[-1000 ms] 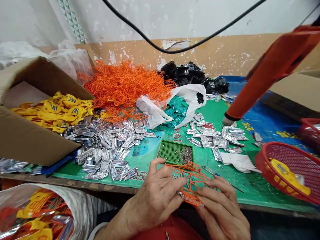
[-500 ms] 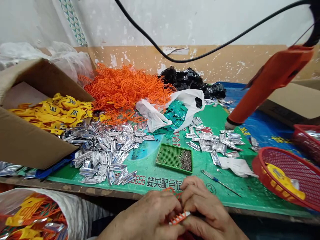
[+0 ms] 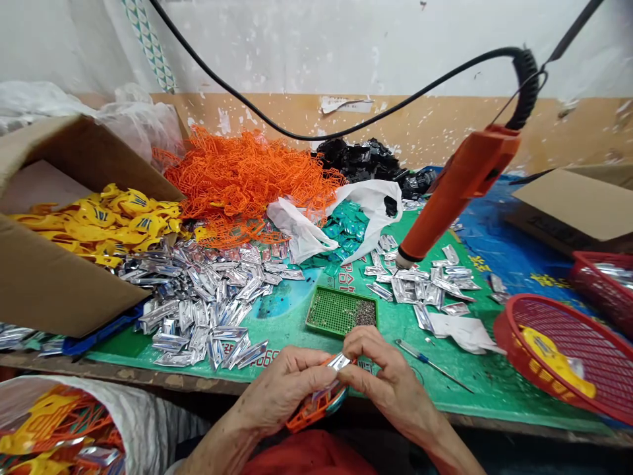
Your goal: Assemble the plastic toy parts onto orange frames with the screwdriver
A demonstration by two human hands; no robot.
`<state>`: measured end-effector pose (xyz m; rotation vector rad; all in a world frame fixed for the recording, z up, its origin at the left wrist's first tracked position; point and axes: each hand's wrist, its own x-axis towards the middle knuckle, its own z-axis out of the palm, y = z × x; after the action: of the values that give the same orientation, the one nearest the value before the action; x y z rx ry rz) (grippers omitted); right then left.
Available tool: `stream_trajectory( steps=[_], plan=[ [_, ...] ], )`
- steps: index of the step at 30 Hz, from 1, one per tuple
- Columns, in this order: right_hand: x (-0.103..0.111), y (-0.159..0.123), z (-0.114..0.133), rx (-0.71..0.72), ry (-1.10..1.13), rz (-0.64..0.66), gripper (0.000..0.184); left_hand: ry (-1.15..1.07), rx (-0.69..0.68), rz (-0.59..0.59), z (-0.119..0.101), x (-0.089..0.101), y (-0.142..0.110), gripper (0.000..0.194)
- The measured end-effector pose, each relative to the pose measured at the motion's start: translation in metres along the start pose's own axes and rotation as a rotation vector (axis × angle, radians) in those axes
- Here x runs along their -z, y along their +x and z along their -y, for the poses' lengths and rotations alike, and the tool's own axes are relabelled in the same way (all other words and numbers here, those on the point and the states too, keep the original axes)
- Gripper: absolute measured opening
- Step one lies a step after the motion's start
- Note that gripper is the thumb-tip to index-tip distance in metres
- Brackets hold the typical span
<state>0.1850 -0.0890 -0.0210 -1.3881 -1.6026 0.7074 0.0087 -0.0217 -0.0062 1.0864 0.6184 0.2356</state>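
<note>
Close to my body, at the table's front edge, I hold an orange plastic frame (image 3: 309,414) with a silver piece (image 3: 339,362) and a teal edge in it. My left hand (image 3: 279,382) is closed around its left side. The fingers and thumb of my right hand (image 3: 390,373) pinch at the silver piece's upper end. Just beyond my hands lies a green perforated tray (image 3: 324,311) with small screws (image 3: 364,313). An orange electric screwdriver (image 3: 455,194) hangs tip down to the right, above several loose silver pieces (image 3: 420,287).
Left stands a cardboard box (image 3: 59,277) of yellow parts (image 3: 133,214), beside a silver heap (image 3: 202,310). Behind are orange frames (image 3: 247,178), black parts (image 3: 366,158) and a white bag (image 3: 309,231) with teal parts. A hand screwdriver (image 3: 435,365) and red basket (image 3: 509,323) lie right. A sack (image 3: 153,415) stands lower left.
My hands have risen slightly and the held frame has turned, so its silver piece and teal edge now show. The hanging electric screwdriver has swung left.
</note>
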Motion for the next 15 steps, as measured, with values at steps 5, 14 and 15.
stream_trajectory(
  steps=[5,14,15],
  plan=[
    [-0.007,-0.001,0.0,0.02,-0.025,-0.109,0.019,-0.25,0.128,-0.021,0.007,0.001,0.003,0.027],
    [-0.009,-0.019,-0.003,0.168,-0.139,-0.312,0.019,-0.378,0.155,0.006,0.015,-0.006,0.006,0.023],
    [0.002,-0.02,-0.006,0.137,-0.123,-0.361,0.026,-0.366,0.142,-0.006,0.014,-0.005,0.005,0.024]
  ],
)
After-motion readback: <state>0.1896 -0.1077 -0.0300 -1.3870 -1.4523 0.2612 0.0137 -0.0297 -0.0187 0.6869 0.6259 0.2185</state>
